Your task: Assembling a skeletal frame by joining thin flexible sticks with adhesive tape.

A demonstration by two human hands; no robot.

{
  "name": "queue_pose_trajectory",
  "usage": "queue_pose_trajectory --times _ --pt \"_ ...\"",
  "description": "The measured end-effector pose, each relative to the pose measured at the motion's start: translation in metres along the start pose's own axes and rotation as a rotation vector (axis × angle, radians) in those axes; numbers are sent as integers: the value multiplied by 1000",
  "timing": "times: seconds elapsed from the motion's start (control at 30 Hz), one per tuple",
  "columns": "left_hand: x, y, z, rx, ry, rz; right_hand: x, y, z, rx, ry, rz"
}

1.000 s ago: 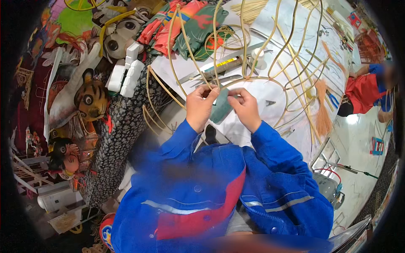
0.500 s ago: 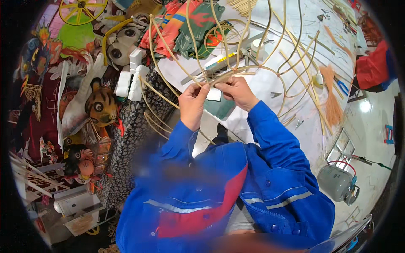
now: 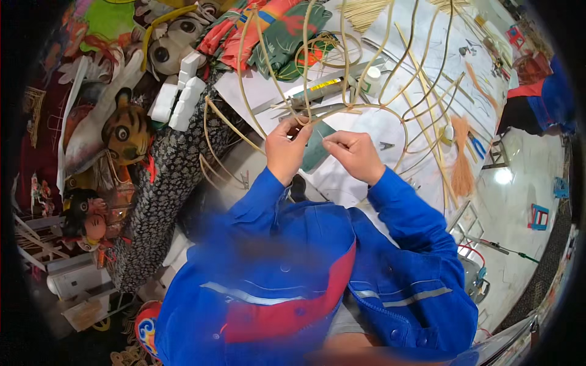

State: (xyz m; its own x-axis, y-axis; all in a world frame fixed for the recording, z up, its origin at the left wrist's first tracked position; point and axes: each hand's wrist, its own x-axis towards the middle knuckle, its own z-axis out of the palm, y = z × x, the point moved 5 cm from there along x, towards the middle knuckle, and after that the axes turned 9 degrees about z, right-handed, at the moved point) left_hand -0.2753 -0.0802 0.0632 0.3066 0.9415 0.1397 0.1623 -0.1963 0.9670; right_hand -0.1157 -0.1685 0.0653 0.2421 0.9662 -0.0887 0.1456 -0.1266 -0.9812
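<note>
My left hand [image 3: 287, 149] is closed on a joint of the cane frame [image 3: 360, 105], where several bent, pale strips meet. The frame's thin, curved ribs rise and spread away over the table. My right hand [image 3: 357, 155] is just right of the joint and apart from it. Its thumb and forefinger are pinched together; a thin, pale end seems to show at the fingertips, too small to name. Beneath the hands lies a dark green cutting mat [image 3: 318, 149]. A small metal clip [image 3: 386, 146] rests to the right of my right hand.
Beyond the joint are a grey tool with a yellow label [image 3: 323, 85] and a white jar [image 3: 371, 79]. At right lie an orange fibre bundle [image 3: 462, 161] and blue-handled pliers [image 3: 477, 146]. White foam blocks [image 3: 188, 100] and a tiger head [image 3: 127, 131] are at left. Another person's sleeve [image 3: 537, 97] shows far right.
My right hand has drawn away from the joint, to the right and toward me. My left hand keeps its hold there. The whole view has shifted a little.
</note>
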Motion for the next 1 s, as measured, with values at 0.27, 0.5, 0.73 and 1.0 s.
queue_pose_trajectory --times 0.27,0.5,0.73,1.0 --pt "5 -7 9 -176 -86 -33 54 -100 13 -1076 -225 -751" --pt "9 -5 8 -150 -108 -48 74 -108 25 -1219 -154 -811" --pt "13 -4 7 -139 -102 -130 106 -146 7 -1272 195 -968" --pt "21 -7 -1 -224 -85 -161 14 -54 -15 -226 262 -465"
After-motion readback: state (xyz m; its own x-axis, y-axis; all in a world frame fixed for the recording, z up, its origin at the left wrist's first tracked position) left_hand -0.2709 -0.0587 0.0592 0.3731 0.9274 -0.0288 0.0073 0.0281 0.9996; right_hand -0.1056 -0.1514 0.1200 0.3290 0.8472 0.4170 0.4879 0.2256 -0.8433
